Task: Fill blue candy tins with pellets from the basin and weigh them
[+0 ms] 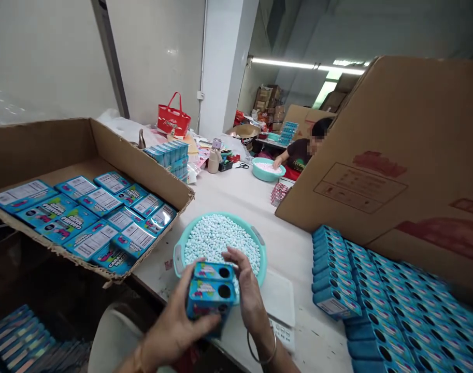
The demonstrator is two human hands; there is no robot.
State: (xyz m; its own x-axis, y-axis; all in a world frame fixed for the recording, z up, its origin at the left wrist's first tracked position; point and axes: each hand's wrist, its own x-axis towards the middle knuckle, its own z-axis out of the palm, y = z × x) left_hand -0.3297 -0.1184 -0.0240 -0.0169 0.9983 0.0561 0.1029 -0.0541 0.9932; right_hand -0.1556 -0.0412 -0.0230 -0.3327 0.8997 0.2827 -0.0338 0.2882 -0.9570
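Observation:
Two small blue candy boxes, stacked one against the other, are gripped in my left hand. Each box shows a dark round hole at one end of its printed face. My right hand is just to the right of the boxes, its fingers stretched upward with nothing in them. Beyond both hands stands a turquoise basin full of small pale candies; the boxes and hands cover part of its near edge. A white scale lies on the table behind my right wrist.
A cardboard carton at left holds several blue boxes. Rows of blue boxes stand at right below a large cardboard panel. Across the table, a co-worker's hand reaches into another basin. Scissors lie farther back.

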